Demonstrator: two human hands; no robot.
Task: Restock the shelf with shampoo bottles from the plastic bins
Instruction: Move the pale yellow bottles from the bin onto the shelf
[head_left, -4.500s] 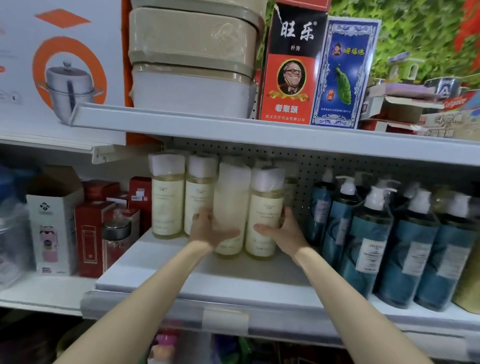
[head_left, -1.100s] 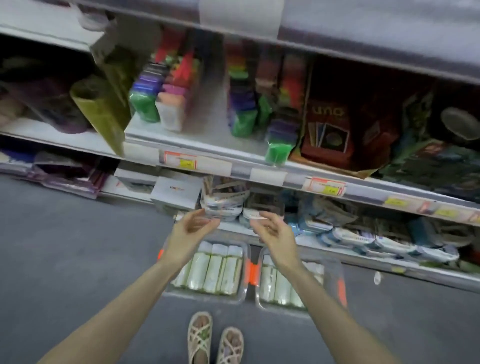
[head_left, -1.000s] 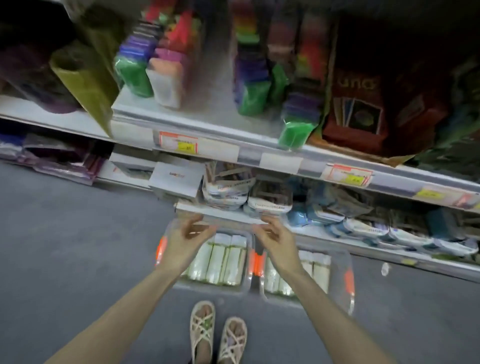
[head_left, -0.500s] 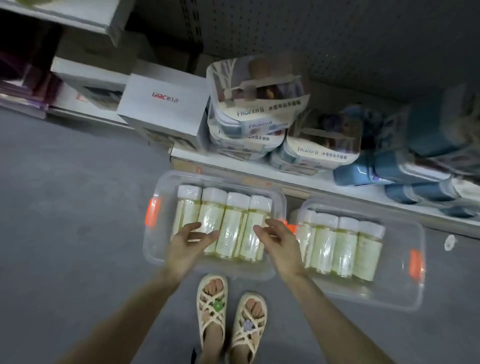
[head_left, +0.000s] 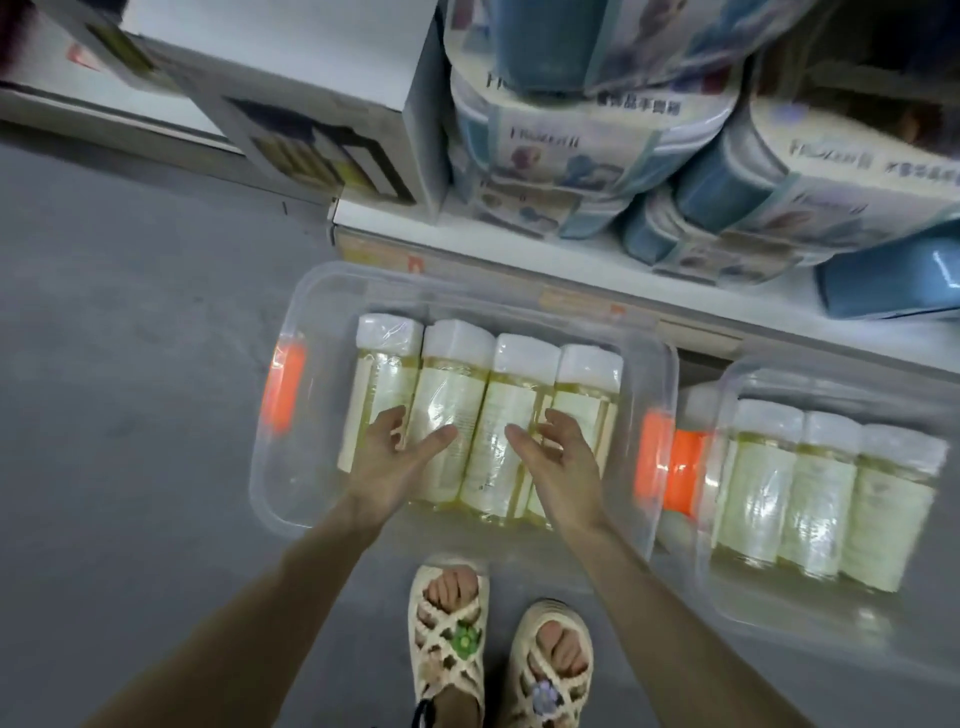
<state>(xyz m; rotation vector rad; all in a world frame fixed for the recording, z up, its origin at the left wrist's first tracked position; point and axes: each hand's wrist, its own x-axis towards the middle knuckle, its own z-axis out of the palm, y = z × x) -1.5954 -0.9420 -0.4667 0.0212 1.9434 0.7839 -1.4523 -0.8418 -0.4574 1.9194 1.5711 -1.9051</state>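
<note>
Fingers (head_left: 390, 418) spread, my left hand (head_left: 387, 470) and right hand (head_left: 563, 470) hover over bottles (head_left: 452, 384) in the bin (head_left: 467, 296), likely heavy, slick; I'd grip mid-body.

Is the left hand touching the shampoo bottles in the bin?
Cannot tell. The head view looks down from above: the open left hand overlaps the shampoo bottles, so any gap is hidden.

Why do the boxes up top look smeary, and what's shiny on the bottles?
Head view: the packaged goods on the shelf are smeared by motion blur. Head view: light glares off the clear wrap on the bottles. Head view: the left hand and right hand look sharper.
</note>
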